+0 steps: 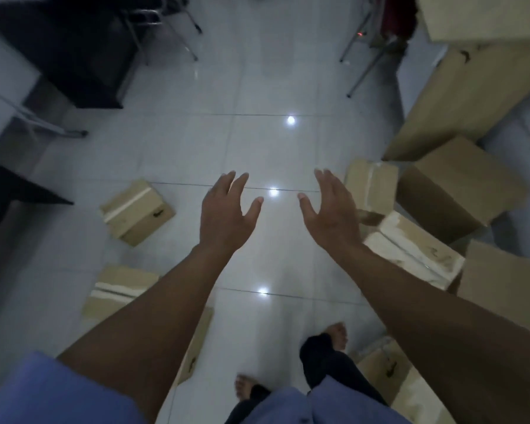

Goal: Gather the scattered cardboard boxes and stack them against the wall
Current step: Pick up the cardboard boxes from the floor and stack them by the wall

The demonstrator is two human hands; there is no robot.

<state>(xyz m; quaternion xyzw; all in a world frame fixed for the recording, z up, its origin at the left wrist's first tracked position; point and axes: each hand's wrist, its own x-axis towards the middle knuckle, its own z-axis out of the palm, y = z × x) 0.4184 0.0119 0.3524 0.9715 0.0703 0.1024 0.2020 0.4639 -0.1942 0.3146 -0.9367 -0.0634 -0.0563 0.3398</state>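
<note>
Barefoot on a glossy tiled floor (172, 154), a person reaches out with left hand (227, 215) and right hand (334, 215) spread wide (nothing held), cardboard boxes (136, 211) scattered at both sides.

Short blue sleeves (74, 390), dark trousers (328, 362) — bare feet (338, 333).

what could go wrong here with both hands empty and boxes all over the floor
1. Tripping: the person is barefoot, and a cardboard box lies right beside the right foot, another near the left arm.
2. Slipping: the tiled floor is glossy and reflects lights, so it may be slick.
3. Toppling: the big boxes on the right sit tilted and crowded; pulling one out could shift its neighbours.

Both the left hand and right hand are open, holding nothing.
</note>
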